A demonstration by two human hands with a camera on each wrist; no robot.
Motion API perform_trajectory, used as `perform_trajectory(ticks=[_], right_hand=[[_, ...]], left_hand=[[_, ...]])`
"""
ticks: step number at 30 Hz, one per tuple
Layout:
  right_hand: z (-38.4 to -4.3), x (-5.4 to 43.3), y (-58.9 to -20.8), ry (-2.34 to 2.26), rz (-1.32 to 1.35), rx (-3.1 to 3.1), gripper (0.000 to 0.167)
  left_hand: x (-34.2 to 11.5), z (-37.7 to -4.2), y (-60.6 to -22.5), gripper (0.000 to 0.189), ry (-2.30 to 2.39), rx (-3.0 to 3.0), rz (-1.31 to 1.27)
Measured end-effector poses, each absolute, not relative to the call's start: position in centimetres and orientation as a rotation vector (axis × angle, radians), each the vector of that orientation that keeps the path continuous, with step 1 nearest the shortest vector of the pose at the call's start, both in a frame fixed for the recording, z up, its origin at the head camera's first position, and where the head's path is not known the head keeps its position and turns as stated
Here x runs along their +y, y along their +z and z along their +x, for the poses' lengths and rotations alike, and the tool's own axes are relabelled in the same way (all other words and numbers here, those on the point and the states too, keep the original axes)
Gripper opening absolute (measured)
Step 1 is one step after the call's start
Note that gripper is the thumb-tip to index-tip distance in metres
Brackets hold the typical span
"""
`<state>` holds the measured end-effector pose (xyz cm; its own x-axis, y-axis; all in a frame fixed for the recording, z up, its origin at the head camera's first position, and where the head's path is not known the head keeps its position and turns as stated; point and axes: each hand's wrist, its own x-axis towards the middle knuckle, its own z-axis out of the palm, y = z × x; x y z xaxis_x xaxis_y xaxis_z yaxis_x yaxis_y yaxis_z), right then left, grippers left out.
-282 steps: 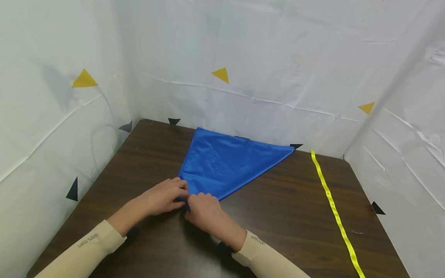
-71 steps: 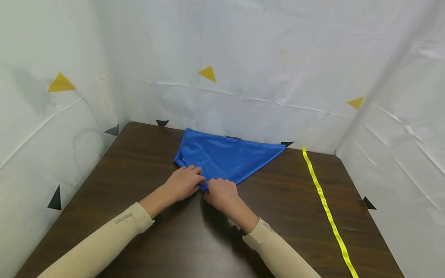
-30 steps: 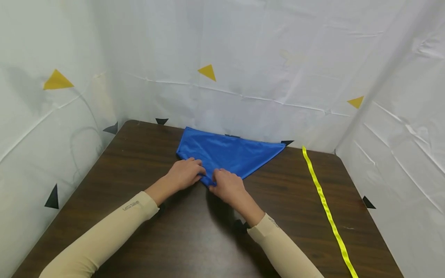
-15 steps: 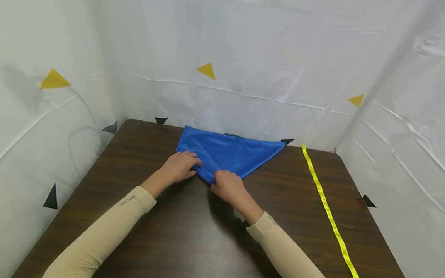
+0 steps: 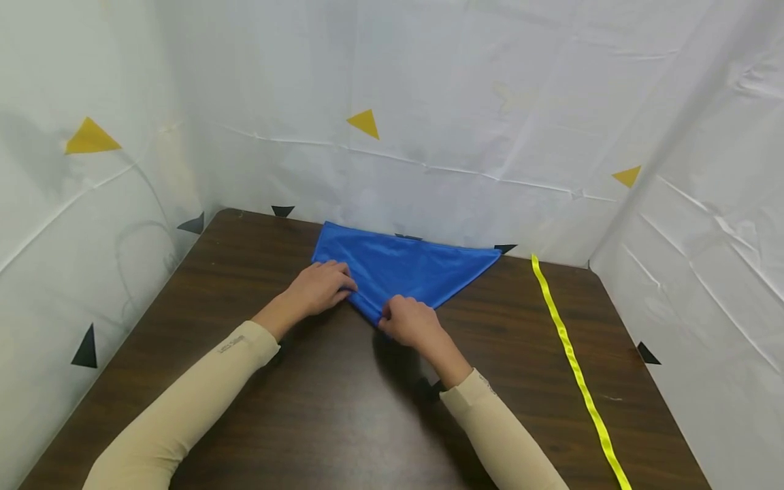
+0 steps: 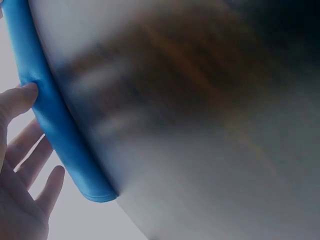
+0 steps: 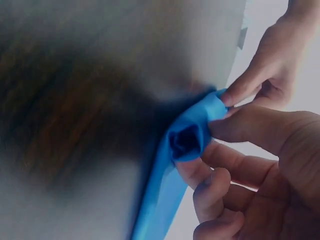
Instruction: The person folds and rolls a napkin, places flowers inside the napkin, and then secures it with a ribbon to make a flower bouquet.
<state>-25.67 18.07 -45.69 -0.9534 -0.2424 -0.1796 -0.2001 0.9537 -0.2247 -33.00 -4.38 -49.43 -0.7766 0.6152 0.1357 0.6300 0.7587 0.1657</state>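
Observation:
A blue satiny cloth (image 5: pixel 410 262), folded to a near-triangle, lies against the back of the table. Its near left edge is rolled into a tube. My left hand (image 5: pixel 320 286) holds the middle of that roll; in the left wrist view its thumb (image 6: pixel 22 100) lies on the near side of the smooth blue roll (image 6: pixel 62 135), with fingers spread beyond. My right hand (image 5: pixel 409 318) pinches the roll's near end between thumb and fingers. The right wrist view shows the hollow spiral end of the rolled cloth (image 7: pixel 202 117) in those fingertips.
A long yellow ribbon (image 5: pixel 576 367) runs down the right side of the dark wood table (image 5: pixel 318 415). White sheeting (image 5: pixel 441 88) with yellow and black triangle markers encloses the back and both sides.
The cloth's near corner has been rolled toward the back, so its flat part is smaller. Both hands have moved farther from me, and the left has slid leftward along the roll.

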Motion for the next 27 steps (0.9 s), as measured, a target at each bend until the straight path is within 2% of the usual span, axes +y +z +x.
perform_trajectory(ticks=[9,15,22,27], right_hand=[[-25.7,17.9,-46.0,-0.262,-0.402,2.948,0.011],[-25.6,17.0,-46.7,-0.137,-0.389,2.983,0.025],[-25.5,16.7,-47.1,-0.082,-0.398,3.019,0.019],[-25.5,17.0,-46.6,-0.122,-0.382,2.999,0.026]], left_hand=[[-4.1,-33.2,-49.1,0.023,-0.267,-2.937,-0.996],[-3.6,-33.7,-49.0,0.025,-0.185,-2.958,-1.002],[-3.4,-33.9,-49.6,0.014,-0.248,-2.947,-0.999],[-3.6,-33.3,-49.4,0.012,-0.253,-2.904,-1.030]])
